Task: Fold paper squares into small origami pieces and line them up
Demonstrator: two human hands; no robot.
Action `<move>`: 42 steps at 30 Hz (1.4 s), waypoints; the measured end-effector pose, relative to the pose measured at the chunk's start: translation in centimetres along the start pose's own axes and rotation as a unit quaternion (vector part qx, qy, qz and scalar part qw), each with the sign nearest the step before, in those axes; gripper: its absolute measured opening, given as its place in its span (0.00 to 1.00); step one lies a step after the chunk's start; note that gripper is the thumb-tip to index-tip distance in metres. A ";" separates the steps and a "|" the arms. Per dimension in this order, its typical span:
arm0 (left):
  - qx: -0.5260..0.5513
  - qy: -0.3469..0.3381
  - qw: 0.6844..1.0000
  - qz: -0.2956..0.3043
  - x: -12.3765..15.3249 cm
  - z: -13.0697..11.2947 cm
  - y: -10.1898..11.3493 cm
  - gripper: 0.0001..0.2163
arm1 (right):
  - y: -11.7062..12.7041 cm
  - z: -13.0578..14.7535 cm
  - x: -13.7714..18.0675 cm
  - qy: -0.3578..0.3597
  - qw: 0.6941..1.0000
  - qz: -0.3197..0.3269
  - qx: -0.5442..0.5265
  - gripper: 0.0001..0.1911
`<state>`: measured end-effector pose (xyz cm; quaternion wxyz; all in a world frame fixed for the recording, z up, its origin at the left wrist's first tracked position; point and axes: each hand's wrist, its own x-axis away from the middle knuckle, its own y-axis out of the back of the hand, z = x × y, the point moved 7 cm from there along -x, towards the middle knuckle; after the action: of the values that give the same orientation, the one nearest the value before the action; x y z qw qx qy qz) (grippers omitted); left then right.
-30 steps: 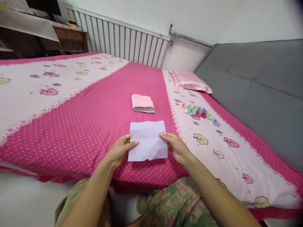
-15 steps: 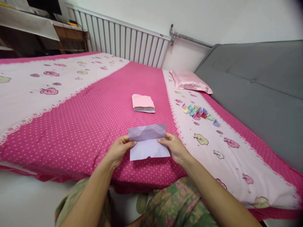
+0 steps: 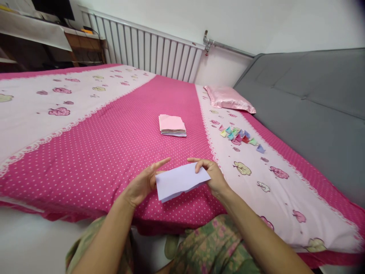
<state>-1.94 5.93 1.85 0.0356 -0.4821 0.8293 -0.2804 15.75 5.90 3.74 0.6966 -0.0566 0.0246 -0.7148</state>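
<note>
A pale lilac sheet of paper [image 3: 181, 181], folded in half, is held between both hands just above the near edge of the bed. My left hand [image 3: 144, 182] pinches its left end with the forefinger stretched out. My right hand [image 3: 212, 177] grips its right end, fingers curled over the top fold. Further back on the pink dotted sheet lies a stack of coloured paper [image 3: 172, 125] with a pink sheet on top. To the right sits a cluster of several small folded paper pieces [image 3: 240, 136] in mixed colours.
The bed [image 3: 94, 148] is covered by a pink polka-dot and white patterned sheet. A pink satin pillow [image 3: 228, 98] lies at the back right by a grey padded headboard [image 3: 308, 102]. A white radiator [image 3: 148, 51] lines the far wall. My knees in floral fabric [image 3: 211, 243] are below.
The flat creased sheet was folded over: its top edge came down toward me, and it is now a half-height folded strip, tilted and lifted slightly in both hands.
</note>
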 end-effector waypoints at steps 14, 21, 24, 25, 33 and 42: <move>-0.122 0.145 0.967 0.171 0.2 5.2 -3.6 0.13 | -2.8 0.3 0.6 0.035 0.991 0.125 0.021 0.09; -0.087 0.132 0.983 0.096 -0.5 5.3 -3.0 0.14 | -1.4 -1.3 0.3 -0.095 0.994 0.050 -0.012 0.22; -0.072 0.132 0.988 0.046 -0.7 5.3 -2.1 0.15 | -1.2 -1.2 0.3 -0.105 0.992 0.064 -0.028 0.24; -0.069 0.131 0.988 0.038 -0.8 5.3 -2.0 0.15 | -1.3 -1.1 0.3 -0.096 0.993 0.068 -0.025 0.23; -0.074 0.120 0.988 0.063 -0.7 5.1 -2.5 0.13 | -1.7 -1.7 0.3 -0.085 0.994 0.058 -0.023 0.24; -0.099 0.109 0.981 0.129 -0.6 4.9 -3.2 0.09 | 0.5 -1.0 -0.2 -0.048 0.996 -0.049 -0.063 0.17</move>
<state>2.46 3.10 -0.76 -0.0674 -0.3384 0.9072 -0.2407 16.16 6.06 2.72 0.6566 -0.1352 0.0333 -0.7413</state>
